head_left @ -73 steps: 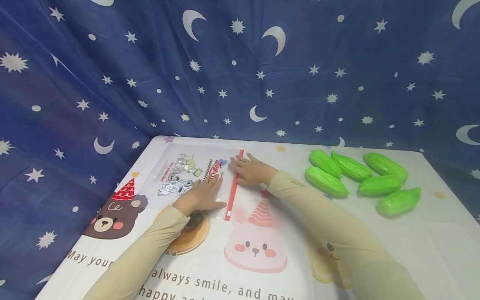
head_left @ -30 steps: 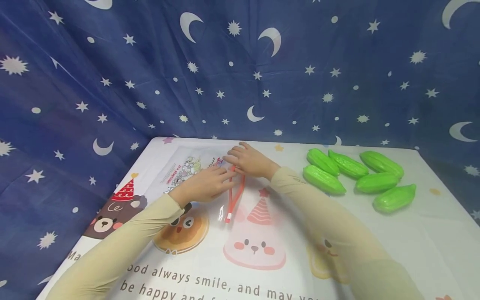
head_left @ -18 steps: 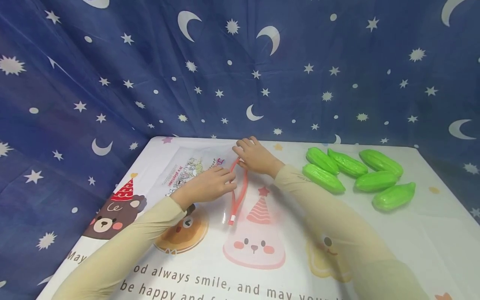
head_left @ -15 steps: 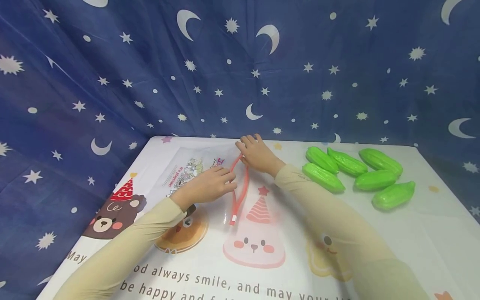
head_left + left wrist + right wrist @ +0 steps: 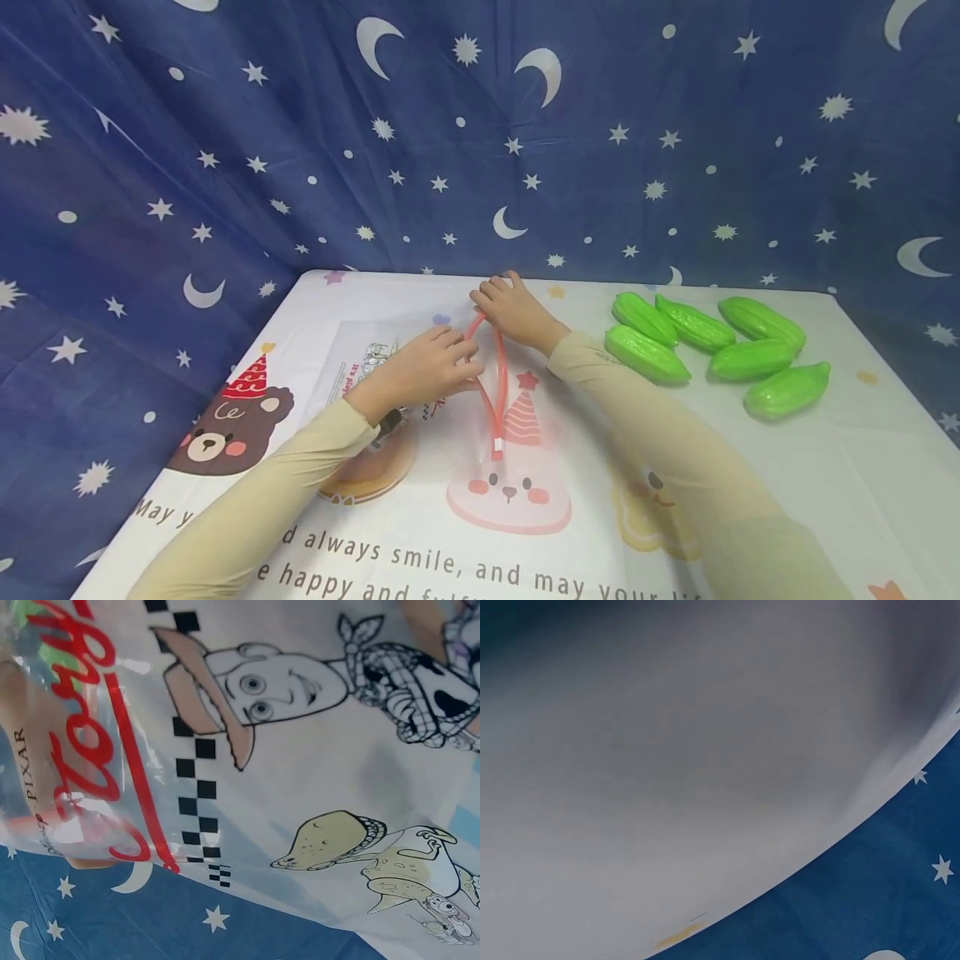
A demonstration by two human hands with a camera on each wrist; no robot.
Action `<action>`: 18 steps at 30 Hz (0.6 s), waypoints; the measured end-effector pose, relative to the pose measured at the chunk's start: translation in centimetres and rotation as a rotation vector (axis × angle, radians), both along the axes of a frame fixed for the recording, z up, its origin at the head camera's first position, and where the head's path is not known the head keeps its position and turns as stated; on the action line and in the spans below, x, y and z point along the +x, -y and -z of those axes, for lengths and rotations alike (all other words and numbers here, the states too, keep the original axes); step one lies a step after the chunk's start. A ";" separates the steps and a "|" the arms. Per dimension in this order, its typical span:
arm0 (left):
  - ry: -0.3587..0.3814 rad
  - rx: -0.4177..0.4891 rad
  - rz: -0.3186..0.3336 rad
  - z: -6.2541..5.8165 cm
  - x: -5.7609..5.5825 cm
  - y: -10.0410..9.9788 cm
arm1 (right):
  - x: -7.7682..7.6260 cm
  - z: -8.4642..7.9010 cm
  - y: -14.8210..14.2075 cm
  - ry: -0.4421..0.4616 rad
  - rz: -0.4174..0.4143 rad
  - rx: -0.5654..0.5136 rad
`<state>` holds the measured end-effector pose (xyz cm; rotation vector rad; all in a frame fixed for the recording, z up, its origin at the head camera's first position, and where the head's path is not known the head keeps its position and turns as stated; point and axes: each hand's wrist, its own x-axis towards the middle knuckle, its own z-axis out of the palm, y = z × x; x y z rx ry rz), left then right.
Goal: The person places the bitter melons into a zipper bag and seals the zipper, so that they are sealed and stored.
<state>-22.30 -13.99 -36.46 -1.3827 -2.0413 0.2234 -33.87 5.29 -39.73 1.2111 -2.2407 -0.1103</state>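
Clear printed bag (image 5: 358,354) on the left of the worktop (image 5: 825,500): its mouth pointed right, the red zip strip's (image 5: 501,375) long axis running near to far. Fingers curled, the left hand (image 5: 427,364) pinched the strip's left side, the right hand (image 5: 517,313) its far end.

It is a curtained place; which kind of room, I cannot tell. Blue cloth (image 5: 450,142) with moons (image 5: 551,68) and stars (image 5: 467,50) hangs behind and left of a white tablecloth (image 5: 862,500) with cartoon animals (image 5: 262,425) and words (image 5: 442,562).
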 end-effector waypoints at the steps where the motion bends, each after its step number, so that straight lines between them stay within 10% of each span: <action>1: 0.003 0.002 -0.011 -0.1 0.0 0.0 | 0.0 -0.1 0.0 0.000 -0.001 0.001; 18: 0.063 0.055 -0.035 0.3 -0.7 0.3 | 2.3 -3.3 -3.7 0.157 0.066 -0.104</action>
